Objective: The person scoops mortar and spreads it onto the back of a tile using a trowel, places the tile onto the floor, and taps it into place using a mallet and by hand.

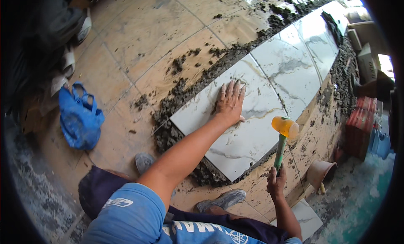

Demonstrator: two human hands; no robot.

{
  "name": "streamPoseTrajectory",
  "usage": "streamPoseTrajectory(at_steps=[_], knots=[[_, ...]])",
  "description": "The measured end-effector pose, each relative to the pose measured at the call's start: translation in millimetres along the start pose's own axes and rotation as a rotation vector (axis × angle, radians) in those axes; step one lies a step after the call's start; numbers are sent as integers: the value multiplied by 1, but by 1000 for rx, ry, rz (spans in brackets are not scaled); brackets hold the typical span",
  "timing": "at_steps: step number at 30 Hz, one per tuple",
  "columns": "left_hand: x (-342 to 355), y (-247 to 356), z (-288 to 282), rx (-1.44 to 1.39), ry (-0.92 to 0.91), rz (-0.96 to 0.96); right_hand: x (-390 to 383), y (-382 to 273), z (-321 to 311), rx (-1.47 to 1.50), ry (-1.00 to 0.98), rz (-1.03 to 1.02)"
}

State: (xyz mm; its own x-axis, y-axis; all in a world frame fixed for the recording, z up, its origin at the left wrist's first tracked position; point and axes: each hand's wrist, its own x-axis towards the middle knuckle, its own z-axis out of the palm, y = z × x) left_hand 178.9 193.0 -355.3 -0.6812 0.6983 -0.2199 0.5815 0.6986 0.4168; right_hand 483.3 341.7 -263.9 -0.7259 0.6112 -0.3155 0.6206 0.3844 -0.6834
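Note:
My left hand [230,102] lies flat on a white marble-patterned tile [240,132], its fingers stretched toward the tile's far edge. A rubber mallet [285,127] with a yellow-orange head and a green handle is upright in my right hand [276,182], fingers wrapped round the handle's lower end. The mallet's head shows over the tile's right edge; whether it touches the tile I cannot tell. Dark wet mortar [170,105] shows along the tile's left and near edges. Beyond it, more marble-patterned tiles [290,69] continue the row to the upper right.
Tan floor tiles [147,38] with mortar crumbs spread to the left. A blue bag [82,118] stands there. On the right are a bucket [320,173], a red box [361,126] and a blue container [381,141]. A loose white tile [305,216] lies near my right forearm.

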Motion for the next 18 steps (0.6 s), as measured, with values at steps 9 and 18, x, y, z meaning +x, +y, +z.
streamPoseTrajectory(at_steps=[9,18], knots=[[27,3,3,40,-58,-43,33,-26,49,-273,63,172],[28,4,12,24,21,-39,16,-46,21,-54,56,262]])
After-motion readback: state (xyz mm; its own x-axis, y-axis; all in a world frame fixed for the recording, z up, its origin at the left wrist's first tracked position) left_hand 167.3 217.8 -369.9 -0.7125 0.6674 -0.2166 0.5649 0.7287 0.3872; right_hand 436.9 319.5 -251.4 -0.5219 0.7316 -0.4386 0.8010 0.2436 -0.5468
